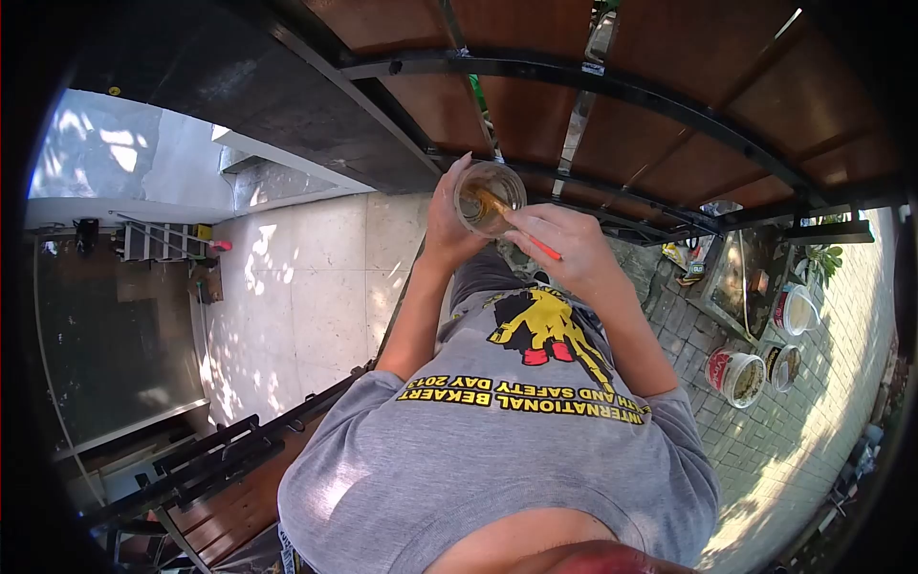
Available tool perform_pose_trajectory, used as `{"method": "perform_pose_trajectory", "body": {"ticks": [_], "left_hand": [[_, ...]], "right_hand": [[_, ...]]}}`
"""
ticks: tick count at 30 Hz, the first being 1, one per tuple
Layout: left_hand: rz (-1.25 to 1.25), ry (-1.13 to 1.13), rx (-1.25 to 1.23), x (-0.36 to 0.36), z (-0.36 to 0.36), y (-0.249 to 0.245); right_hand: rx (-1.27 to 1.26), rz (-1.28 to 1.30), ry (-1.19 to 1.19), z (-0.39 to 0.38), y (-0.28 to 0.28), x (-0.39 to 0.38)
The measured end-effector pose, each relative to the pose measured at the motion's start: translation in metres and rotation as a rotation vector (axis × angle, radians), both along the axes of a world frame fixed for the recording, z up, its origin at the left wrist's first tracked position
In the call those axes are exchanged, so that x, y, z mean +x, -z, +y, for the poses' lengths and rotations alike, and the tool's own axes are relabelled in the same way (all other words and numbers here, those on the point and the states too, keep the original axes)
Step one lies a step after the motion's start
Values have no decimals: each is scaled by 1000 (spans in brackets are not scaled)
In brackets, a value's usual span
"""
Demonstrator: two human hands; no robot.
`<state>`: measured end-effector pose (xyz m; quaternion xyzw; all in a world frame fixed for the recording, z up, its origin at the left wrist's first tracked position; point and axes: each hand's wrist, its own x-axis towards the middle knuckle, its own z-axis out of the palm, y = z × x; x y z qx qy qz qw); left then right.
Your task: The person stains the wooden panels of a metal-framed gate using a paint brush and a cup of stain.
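Note:
A clear round cup is held in front of the chest by my left hand, whose fingers wrap round its left side. In my right hand is a brush with an orange-red handle. The brush's far end reaches down inside the cup, tilted to the left. My right fingers are pinched on the handle near the cup's rim. What lies at the bottom of the cup is hard to make out.
Brown panels in a black metal frame stand just beyond my hands. Buckets sit on paving at the right. A ladder lies at the far left, and a black railing is at the lower left.

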<state>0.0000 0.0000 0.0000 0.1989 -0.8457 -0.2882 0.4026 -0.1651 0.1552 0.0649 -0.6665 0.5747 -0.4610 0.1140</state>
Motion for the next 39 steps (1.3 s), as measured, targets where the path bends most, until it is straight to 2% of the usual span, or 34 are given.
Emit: {"method": "perform_pose_trajectory", "body": {"ticks": [2, 5, 8, 11, 14, 17, 20, 23, 24, 27, 29, 31, 33, 35, 39], "left_hand": [[2, 14, 90, 2, -1, 1], [-11, -5, 43, 8, -1, -1], [-80, -34, 13, 16, -1, 9], [-93, -50, -84, 21, -3, 16], [6, -54, 16, 17, 2, 18], [42, -75, 77, 6, 6, 5], [79, -77, 126, -1, 5, 3], [83, -107, 201, -2, 5, 5], [99, -121, 172, -4, 4, 4], [144, -165, 105, -7, 7, -2], [160, -193, 96, -6, 8, -5], [183, -200, 191, -4, 7, -1], [190, -196, 288, 1, 4, 11], [213, -188, 282, 3, 6, 9], [221, -196, 311, 10, 16, 9]], "right_hand": [[91, 23, 26, -4, -14, 3], [97, 73, 176, -10, -10, 8], [273, 243, 143, -10, -8, 11], [211, 107, 98, -15, 6, 6], [95, -114, 140, -4, 7, 8], [-53, -209, 222, 14, 2, 14], [7, -458, 317, 28, 8, 14], [235, -1094, 235, 31, 11, 8], [212, -1210, 217, 29, 14, 9], [179, -1440, 181, 20, 15, 11], [185, -1526, 44, 15, 15, 6], [182, -1621, -84, 8, 8, 3], [132, -1533, -41, -5, -5, 2], [94, -1391, 22, -22, -23, -3], [-105, -961, 108, -61, -61, -10]]}}
